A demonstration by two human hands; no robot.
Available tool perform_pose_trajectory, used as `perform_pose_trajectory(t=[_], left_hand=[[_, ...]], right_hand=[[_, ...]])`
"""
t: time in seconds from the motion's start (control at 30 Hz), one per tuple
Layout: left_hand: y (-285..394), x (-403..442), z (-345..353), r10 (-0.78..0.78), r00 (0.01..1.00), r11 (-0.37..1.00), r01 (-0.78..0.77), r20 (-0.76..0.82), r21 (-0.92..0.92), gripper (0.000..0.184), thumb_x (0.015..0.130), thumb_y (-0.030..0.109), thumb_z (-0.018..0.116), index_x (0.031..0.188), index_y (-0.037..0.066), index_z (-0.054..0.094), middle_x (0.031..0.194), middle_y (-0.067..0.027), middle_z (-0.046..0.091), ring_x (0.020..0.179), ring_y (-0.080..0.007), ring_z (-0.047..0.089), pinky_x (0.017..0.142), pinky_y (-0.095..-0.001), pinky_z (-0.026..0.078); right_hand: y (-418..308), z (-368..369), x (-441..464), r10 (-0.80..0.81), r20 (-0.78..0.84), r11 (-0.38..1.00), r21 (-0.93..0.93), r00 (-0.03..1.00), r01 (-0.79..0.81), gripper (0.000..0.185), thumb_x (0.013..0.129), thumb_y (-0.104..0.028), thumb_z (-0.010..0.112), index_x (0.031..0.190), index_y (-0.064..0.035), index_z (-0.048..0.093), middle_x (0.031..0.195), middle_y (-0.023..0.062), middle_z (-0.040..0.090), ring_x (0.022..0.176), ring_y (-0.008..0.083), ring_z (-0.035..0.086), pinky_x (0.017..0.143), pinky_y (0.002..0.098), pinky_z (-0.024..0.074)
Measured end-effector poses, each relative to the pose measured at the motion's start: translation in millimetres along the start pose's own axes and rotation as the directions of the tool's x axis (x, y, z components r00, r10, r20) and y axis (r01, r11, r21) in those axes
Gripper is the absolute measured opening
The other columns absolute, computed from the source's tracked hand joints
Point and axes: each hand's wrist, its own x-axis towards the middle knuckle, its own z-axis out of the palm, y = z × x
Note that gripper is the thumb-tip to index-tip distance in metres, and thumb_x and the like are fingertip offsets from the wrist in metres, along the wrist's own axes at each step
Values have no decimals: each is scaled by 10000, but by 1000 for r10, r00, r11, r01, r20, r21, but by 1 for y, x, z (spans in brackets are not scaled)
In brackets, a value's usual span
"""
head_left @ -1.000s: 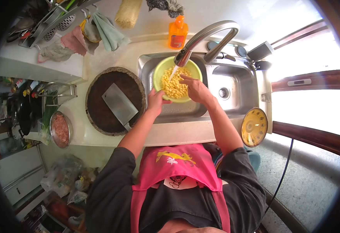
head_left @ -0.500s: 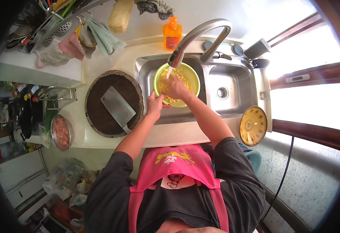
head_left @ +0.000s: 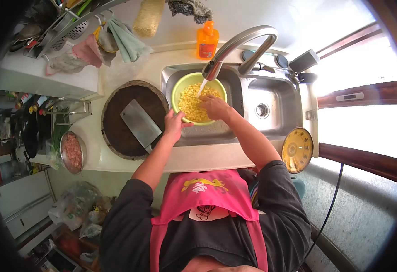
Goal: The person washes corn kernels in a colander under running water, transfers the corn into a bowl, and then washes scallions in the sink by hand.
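A light-green bowl (head_left: 175, 97) holding yellow corn kernels (head_left: 190, 105) stands in the left basin of the sink (head_left: 194, 137). My left hand (head_left: 174, 125) is closed on the bowl's near-left rim. Inside the bowl on its right side, my right hand (head_left: 217, 108) has its fingers extended among the kernels; some fingertips are hidden. From the curved faucet (head_left: 213, 69) a thin stream of water (head_left: 202, 87) falls into the corn, just beside my right fingers.
Left of the sink, a cleaver (head_left: 140, 121) lies on a round dark chopping board (head_left: 117, 129). Further left is a metal bowl of minced meat (head_left: 72, 153). An orange bottle (head_left: 207, 41) stands behind the sink. A yellow patterned dish (head_left: 297, 149) sits at the right counter edge.
The bowl has shifted left in the basin, with my left hand on its rim. My right hand has moved from under the water to the bowl's right side, showing more corn.
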Motion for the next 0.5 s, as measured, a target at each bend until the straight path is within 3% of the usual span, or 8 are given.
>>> perform_pose_trajectory(t=[0.07, 0.17, 0.33, 0.5], left_hand=[[-13, 1, 4, -38, 999, 999, 38, -6, -36, 344, 876, 5, 521, 1218, 10, 486, 1061, -149, 626, 813, -262, 683, 599, -370, 623], [-24, 7, 10, -54, 997, 997, 57, 48, -56, 348, 877, 7, 530, 1222, 26, 486, 1082, -140, 630, 837, -269, 684, 598, -374, 618], [-28, 11, 16, 46, 998, 998, -48, -47, -46, 360, 878, 15, 531, 1234, 29, 485, 1081, -139, 634, 817, -251, 684, 547, -342, 608], [-18, 19, 22, 64, 995, 997, -67, -81, -33, 351, 882, 12, 510, 1233, 14, 487, 1095, -140, 623, 821, -239, 685, 537, -331, 612]], right_hand=[[-9, -7, 1, -42, -51, 999, 12, 998, 43, 439, 791, -79, 572, 1206, -176, 675, 1397, 126, 533, 1213, 313, 555, 1008, 391, 468], [-46, -44, -14, 58, 102, 996, 60, 993, -64, 521, 752, 29, 506, 1230, -117, 650, 1417, 141, 509, 1293, 313, 492, 1042, 406, 443], [-40, -60, -51, 192, -281, 943, 317, 940, -98, 437, 759, 67, 492, 1147, -31, 668, 1277, 176, 607, 1098, 365, 611, 941, 412, 501], [-23, -81, -70, 269, -405, 900, 430, 874, -78, 436, 765, 100, 442, 1104, -18, 689, 1261, 134, 629, 1060, 351, 636, 921, 376, 510]])
